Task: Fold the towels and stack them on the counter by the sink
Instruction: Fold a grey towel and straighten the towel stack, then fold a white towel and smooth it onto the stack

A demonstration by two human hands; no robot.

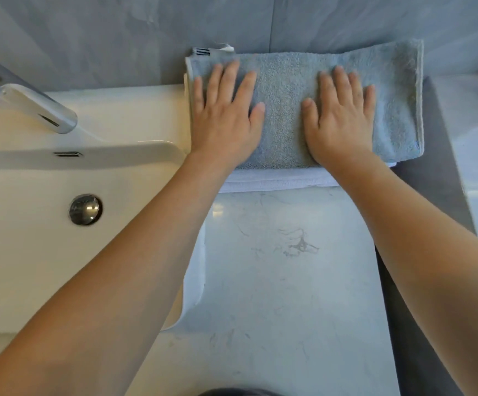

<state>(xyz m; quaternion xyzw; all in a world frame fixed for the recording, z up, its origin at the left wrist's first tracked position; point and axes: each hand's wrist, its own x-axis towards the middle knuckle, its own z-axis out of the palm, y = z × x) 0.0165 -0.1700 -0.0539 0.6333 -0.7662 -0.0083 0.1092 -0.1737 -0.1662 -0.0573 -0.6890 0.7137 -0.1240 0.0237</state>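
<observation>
A folded blue-grey towel (286, 110) lies at the back of the marble counter (283, 267), against the wall. It rests on top of a folded white towel (275, 180) whose front edge shows below it. My left hand (226, 115) presses flat on the blue towel's left half, fingers straight and spread. My right hand (340, 118) lies flat on its right half in the same way. A label tag (203, 51) sticks out at the towel's back left corner.
A white sink (46, 238) with a chrome drain plug (85, 209) fills the left side. A chrome faucet (34, 107) reaches over it from the back left. A grey wall stands behind. The counter's right edge drops to a dark gap (437, 181).
</observation>
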